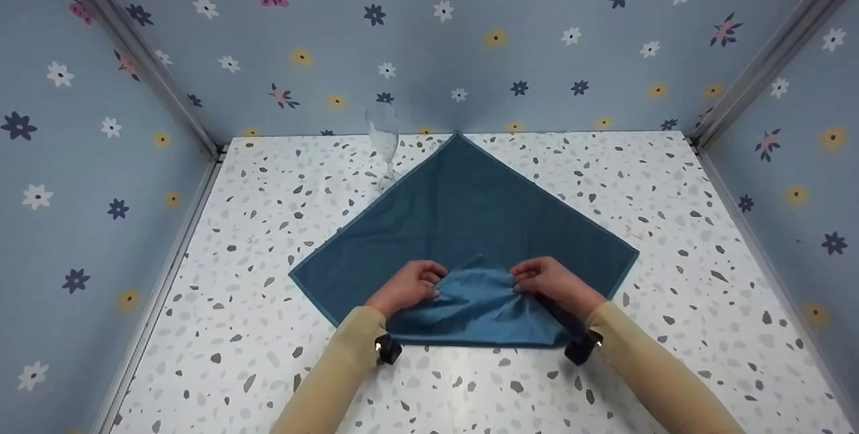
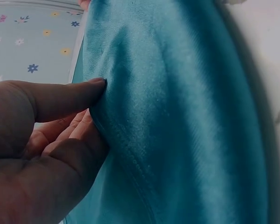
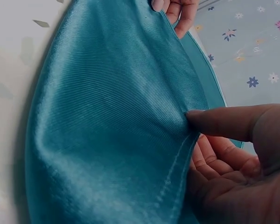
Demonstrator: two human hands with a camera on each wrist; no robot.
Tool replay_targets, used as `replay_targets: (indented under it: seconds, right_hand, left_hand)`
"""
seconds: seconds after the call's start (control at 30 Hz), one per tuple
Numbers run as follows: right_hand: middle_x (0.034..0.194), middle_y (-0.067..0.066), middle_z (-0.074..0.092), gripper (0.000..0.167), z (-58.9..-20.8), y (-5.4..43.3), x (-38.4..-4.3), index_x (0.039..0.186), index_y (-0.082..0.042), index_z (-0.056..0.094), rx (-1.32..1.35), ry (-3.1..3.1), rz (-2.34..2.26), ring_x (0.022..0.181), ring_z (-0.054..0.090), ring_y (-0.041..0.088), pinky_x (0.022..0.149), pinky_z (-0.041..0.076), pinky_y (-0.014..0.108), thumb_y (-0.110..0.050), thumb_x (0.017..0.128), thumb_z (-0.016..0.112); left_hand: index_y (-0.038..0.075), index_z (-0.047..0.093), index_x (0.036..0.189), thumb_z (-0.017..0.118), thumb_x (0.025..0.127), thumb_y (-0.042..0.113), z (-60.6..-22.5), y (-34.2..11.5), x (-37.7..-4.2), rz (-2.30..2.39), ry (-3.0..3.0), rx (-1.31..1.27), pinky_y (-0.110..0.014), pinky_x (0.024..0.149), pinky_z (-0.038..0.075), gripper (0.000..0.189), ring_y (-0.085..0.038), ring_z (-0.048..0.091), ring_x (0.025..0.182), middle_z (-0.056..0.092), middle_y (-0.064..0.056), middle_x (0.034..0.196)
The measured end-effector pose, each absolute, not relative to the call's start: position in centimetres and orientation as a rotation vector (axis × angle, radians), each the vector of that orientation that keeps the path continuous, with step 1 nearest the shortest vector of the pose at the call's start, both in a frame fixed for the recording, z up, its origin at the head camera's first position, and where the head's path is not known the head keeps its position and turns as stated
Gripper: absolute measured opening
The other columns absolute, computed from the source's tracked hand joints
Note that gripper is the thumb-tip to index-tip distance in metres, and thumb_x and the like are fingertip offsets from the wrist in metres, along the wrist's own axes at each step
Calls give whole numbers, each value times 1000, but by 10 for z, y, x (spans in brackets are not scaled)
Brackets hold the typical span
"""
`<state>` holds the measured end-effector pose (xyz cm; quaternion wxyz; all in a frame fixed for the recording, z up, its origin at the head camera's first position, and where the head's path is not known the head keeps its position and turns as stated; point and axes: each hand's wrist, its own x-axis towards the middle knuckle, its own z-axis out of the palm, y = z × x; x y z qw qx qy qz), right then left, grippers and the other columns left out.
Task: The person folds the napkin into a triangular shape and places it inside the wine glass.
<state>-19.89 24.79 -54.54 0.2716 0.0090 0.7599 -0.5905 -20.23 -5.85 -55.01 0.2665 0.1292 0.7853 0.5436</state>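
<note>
Flower-printed walls (image 1: 463, 45) stand behind and to both sides of a speckled white desk (image 1: 228, 300), on which a dark teal cloth (image 1: 483, 192) lies spread like a diamond. Its near corner is turned back over it, making a shiny flap (image 1: 478, 303) whose tip points toward the cloth's far corner. Just beside the cloth's far left edge stands a clear stemmed glass (image 1: 384, 142); whether the two touch, I cannot tell.

Each grip is a narrow pinch on the flap: the left hand (image 1: 411, 284) has its left slanting edge, the right hand (image 1: 551, 283) its right one, both with thumb on top and fingers beneath.

To lay this fold well, the two pinches should probably be level and draw gently apart, since creases show in the flap. Its tip looks best aimed along the cloth's middle line, so that the near fold lies straight. Such slick fabric may slide, so lowering it flat before letting go seems wiser than dropping it. Pushing the cloth toward its far corner could nudge the glass.
</note>
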Motion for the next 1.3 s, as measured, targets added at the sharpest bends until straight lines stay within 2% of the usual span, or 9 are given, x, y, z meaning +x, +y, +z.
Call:
replay_targets:
  seconds: [0.23, 0.43, 0.6, 1.07, 1.3]
  right_hand:
    - [90, 10, 67, 28, -543, 250, -193, 110, 10, 63, 10, 2049, -1551, 78, 62, 12, 68, 52, 24, 5, 82, 67]
    - [88, 7, 68, 28, -541, 248, -201, 109, 9, 64, 1, 2066, -1531, 72, 59, 11, 63, 49, 25, -2, 84, 70]
    - [89, 7, 68, 24, -538, 242, -210, 107, 7, 66, -5, 2106, -1497, 73, 59, 13, 64, 50, 26, -3, 85, 69]
    - [104, 7, 62, 24, -529, 236, -271, 113, 2, 65, 41, 2149, -1576, 79, 54, 14, 68, 47, 26, -5, 90, 65]
    - [111, 10, 61, 28, -530, 234, -293, 119, 2, 62, 55, 2138, -1572, 87, 54, 16, 75, 47, 28, -5, 92, 62]
  left_hand:
    - [-3, 60, 121, 62, 87, -6, -550, -58, -196, 1444, 2132, 386, -35, 80, 51, 34, -23, 60, 96, 63, -15, 108]
    - [-2, 63, 118, 65, 90, 4, -546, -55, -199, 1427, 2171, 317, -36, 83, 51, 29, -21, 60, 95, 65, -12, 106]
    - [-2, 64, 116, 62, 89, -1, -545, -52, -205, 1444, 2183, 282, -36, 84, 51, 27, -22, 60, 100, 64, -12, 108]
    - [2, 64, 118, 60, 89, -7, -539, -56, -254, 1595, 2181, 195, -37, 85, 50, 31, -24, 59, 103, 63, -11, 113]
    - [6, 65, 120, 58, 90, -7, -541, -62, -276, 1642, 2116, 82, -39, 90, 48, 33, -23, 58, 105, 64, -11, 113]
